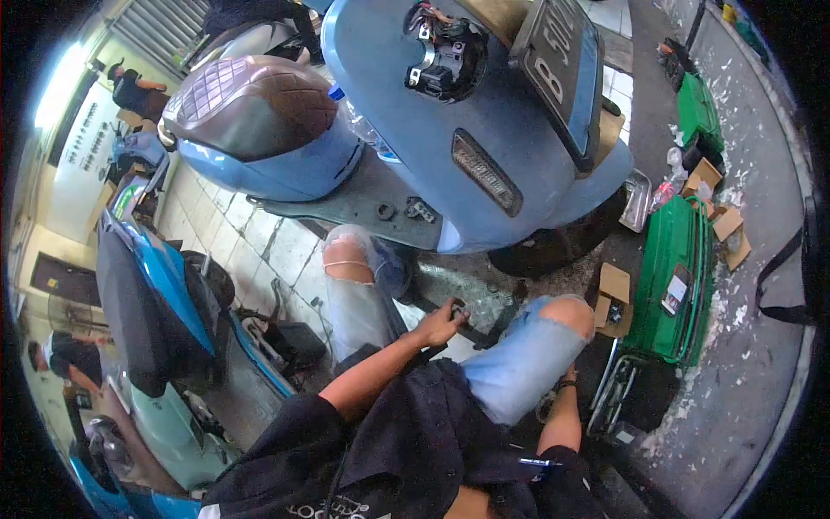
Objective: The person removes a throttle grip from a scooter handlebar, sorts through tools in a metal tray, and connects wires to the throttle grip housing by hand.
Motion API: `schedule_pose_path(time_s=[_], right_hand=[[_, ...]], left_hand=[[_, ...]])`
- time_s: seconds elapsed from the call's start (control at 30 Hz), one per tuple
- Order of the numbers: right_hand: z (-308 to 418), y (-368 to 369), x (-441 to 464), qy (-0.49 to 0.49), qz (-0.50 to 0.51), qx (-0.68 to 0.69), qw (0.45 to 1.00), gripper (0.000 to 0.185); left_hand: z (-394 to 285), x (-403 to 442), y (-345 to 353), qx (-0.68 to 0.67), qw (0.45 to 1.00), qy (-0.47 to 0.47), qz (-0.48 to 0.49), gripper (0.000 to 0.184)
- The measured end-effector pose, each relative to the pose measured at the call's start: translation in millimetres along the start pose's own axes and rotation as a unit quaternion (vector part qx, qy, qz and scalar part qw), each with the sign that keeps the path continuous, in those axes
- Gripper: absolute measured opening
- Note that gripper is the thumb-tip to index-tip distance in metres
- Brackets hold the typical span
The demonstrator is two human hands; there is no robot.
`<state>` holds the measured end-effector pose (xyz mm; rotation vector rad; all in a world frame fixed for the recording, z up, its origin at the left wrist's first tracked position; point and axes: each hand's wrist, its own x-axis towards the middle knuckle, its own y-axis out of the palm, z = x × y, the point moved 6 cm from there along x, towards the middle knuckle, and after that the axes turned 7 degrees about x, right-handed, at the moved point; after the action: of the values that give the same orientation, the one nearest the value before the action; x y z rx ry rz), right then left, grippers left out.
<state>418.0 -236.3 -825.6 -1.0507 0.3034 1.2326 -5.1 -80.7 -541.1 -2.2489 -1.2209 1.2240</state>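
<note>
Left hand (439, 329) pinched a small dark part (461, 313) between the knees (567, 314), seemingly for visibility; right hand (570, 373) showed no readable grip.

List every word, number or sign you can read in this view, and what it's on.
"B 50", remaining characters unclear: number plate on the near blue scooter.
Front badge of that scooter: lettering too blurred to read.
White wall board: dark marks, too small to read.
Shirt print: pale letters, upside down and cut off, not surely readable.
Phone screen: too small to read.
</note>
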Motion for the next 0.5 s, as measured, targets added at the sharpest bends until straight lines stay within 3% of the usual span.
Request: schedule_pose_path(time_s=[0.1,0.13,0.2,0.23,0.27,0.3,0.33,0.37,0.43,0.47,0.5], right_hand=[[42.3,-40.2,10.0,-0.075,-0.025,0.019,0.997,0.052],[53.5,-60.6,18.6,-0.107,-0.052,0.031,0.992,0.052],[85.4,-110.5,41.4,-0.173,-0.149,0.066,0.971,0.053],[106.8,-129.8,44.5,-0.212,-0.256,0.106,0.937,0.051],[139.0,-154.8,41.5,-0.119,-0.233,0.068,0.963,0.049],[157.1,-167.8,78.4,-0.109,-0.162,0.05,0.979,0.049],[175.8,-182.5,103.3,-0.111,-0.216,0.015,0.97,0.041],[197.0,-198.7,125.4,-0.127,-0.226,0.009,0.966,0.045],[245.2,-232.4,165.9,-0.176,-0.272,-0.025,0.946,0.046],[267.8,-247.1,184.0,-0.204,-0.309,-0.05,0.927,0.044],[280.3,-260.6,208.9,-0.196,-0.314,-0.041,0.928,0.044]], left_hand=[[-2.9,3.2,9.3,0.094,0.992,0.001,0.089,0.064],[2.2,5.4,18.7,0.114,0.991,0.021,0.069,0.063],[-6.3,-0.6,21.7,0.163,0.983,0.013,0.08,0.065],[8.9,5.4,31.7,0.183,0.975,-0.005,0.124,0.064],[19.5,11.8,39.0,0.211,0.965,-0.005,0.153,0.061],[23.6,11.7,41.5,0.189,0.97,-0.01,0.151,0.055],[5.2,8.1,35.0,0.185,0.974,-0.012,0.13,0.047],[-17.0,6.3,28.4,0.121,0.979,-0.064,0.152,0.047],[-2.1,16.2,37.9,0.063,0.987,-0.038,0.145,0.041],[3.1,20.2,38.3,0.101,0.987,-0.054,0.114,0.04],[-49.2,18.0,25.0,0.093,0.986,-0.083,0.115,0.036]])
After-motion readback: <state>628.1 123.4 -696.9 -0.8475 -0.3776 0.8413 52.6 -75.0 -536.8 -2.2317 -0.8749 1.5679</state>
